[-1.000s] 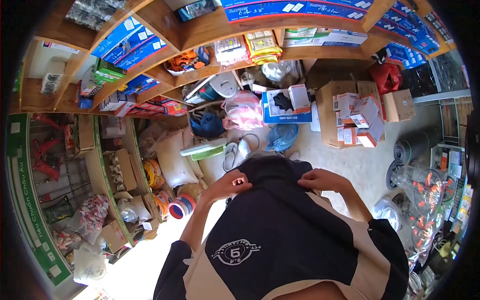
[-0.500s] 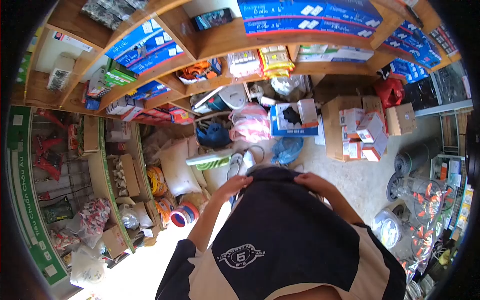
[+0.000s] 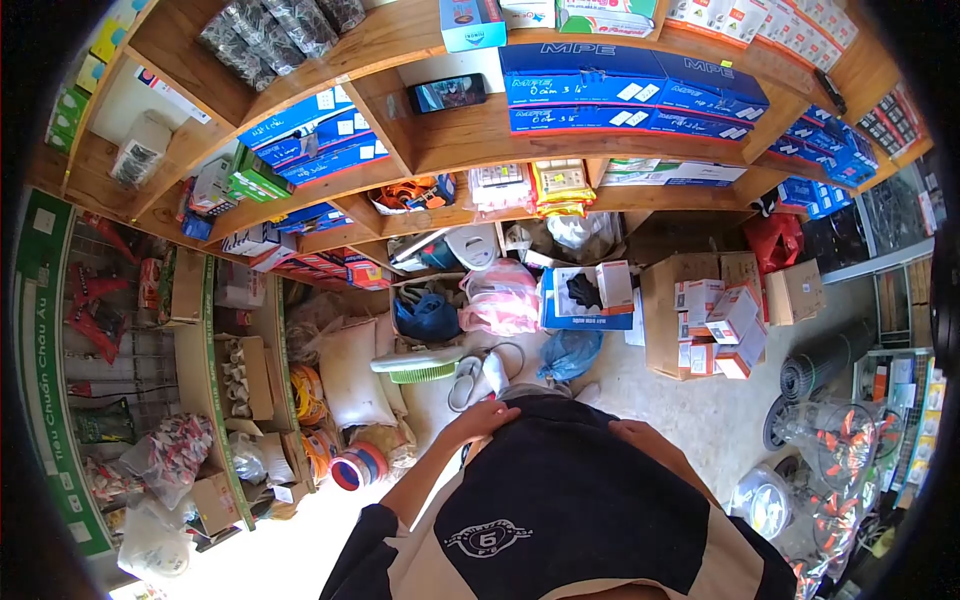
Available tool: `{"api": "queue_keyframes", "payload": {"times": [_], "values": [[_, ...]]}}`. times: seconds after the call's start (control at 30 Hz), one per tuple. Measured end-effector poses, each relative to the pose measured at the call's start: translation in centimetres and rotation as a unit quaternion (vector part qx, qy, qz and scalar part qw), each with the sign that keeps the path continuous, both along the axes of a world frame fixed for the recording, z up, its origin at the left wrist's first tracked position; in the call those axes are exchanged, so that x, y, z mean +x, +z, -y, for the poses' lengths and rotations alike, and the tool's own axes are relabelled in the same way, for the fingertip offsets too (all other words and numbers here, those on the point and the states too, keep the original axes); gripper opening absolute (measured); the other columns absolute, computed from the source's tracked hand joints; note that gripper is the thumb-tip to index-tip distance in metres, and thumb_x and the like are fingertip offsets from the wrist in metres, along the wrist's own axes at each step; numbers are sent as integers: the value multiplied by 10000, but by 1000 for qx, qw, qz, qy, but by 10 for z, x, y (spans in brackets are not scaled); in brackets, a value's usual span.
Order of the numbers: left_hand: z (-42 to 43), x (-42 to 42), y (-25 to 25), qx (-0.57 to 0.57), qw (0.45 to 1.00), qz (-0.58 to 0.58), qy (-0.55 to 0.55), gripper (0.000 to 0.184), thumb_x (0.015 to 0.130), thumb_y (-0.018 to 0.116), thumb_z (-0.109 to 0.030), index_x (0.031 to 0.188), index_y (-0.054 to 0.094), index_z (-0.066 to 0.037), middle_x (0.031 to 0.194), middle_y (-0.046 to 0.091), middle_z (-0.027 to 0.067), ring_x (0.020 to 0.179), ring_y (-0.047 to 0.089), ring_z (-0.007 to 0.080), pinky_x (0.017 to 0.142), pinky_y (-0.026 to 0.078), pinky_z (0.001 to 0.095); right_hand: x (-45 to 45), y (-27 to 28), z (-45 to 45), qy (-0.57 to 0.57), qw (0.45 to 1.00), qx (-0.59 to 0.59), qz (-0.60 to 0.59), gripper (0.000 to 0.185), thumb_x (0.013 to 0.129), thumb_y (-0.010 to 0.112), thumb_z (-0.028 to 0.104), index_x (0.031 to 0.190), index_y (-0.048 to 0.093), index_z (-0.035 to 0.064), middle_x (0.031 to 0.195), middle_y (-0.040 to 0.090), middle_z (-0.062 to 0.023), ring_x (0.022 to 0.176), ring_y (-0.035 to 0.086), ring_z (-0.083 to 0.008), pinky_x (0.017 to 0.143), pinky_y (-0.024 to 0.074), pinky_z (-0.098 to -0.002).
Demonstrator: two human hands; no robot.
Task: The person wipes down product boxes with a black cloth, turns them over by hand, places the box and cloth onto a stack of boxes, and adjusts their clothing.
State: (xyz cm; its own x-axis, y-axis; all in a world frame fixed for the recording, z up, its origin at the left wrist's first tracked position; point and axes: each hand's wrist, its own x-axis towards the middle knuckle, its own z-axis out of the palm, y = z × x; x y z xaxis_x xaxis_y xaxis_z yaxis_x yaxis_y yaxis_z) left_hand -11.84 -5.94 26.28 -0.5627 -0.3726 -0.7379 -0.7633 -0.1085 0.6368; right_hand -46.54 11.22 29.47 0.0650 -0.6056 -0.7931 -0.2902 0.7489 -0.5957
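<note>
I am wearing a dark shirt [image 3: 590,500] with light panels and a white printed badge on the chest. My left hand [image 3: 484,419] grips its lower edge on the left side, fingers closed on the cloth. On the opposite side my right hand [image 3: 641,436] is closed at the shirt's edge too, its fingertips partly hidden by the fabric. Just beyond the hem, grey slippers [image 3: 466,384] and a blue plastic bag [image 3: 570,355] lie on the floor.
Wooden shelves [image 3: 450,145] ahead carry blue boxes [image 3: 585,90] and a phone [image 3: 446,93] showing a picture. Cartons [image 3: 680,270] stand at the right, near a dark mesh roll [image 3: 825,360]. To the left are a white sack [image 3: 352,375], tape rolls [image 3: 358,467] and a green-edged rack [image 3: 228,400].
The view has tilted up, showing more upper shelf. Both hands sit lower in the picture, and the shirt hem is less stretched out between them.
</note>
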Motion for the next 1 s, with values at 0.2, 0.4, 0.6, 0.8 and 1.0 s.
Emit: {"api": "queue_keyframes", "payload": {"times": [0.2, 0.4, 0.6, 0.8, 1.0], "values": [[-4, 1, 6, 44, 988, -134, 61, 350, 955, 721, -350, 1133, 679, -51, 1051, 680, 88, 958, 635, 195, 831, 496, 331, -7, 45, 4, 111, 978, -174, -35, 399, 978, 668, 394, 937, 637, -2, 858, 580, -148, 797, 573, -280, 750, 472, -397], [-2, -11, 7, 57, 967, -240, 67, 328, 925, 734, -230, 1187, 675, -42, 1102, 702, 111, 1045, 663, 220, 952, 505, 333, -9, 56, 12, 193, 969, -91, -122, 410, 1038, 537, 415, 1036, 644, 19, 1034, 626, -218, 972, 630, -409, 812, 492, -471], [14, -37, 18, -27, 962, -269, -43, 242, 933, 675, -155, 1154, 705, -61, 1117, 715, 112, 1060, 676, 242, 957, 514, 346, 12, 97, 26, 192, 969, -71, -137, 356, 1061, 482, 373, 1140, 575, 38, 1049, 646, -227, 1010, 643, -428, 881, 500, -488], [34, -55, 31, 31, 962, -233, -141, 220, 930, 657, -150, 1131, 708, -75, 1084, 716, 133, 1030, 678, 289, 940, 515, 387, 26, 118, 13, 97, 985, -44, -134, 302, 1038, 509, 222, 1278, 508, 39, 1229, 645, -207, 1147, 645, -381, 965, 506, -453], [51, -91, 53, -107, 917, -299, -243, 337, 935, 659, -161, 1256, 621, -65, 1075, 696, 140, 1018, 673, 275, 935, 509, 415, 33, 108, -7, 77, 982, -135, -110, 435, 989, 550, 100, 1417, 472, 74, 1238, 654, -191, 1178, 651, -324, 1007, 506, -400]]}}
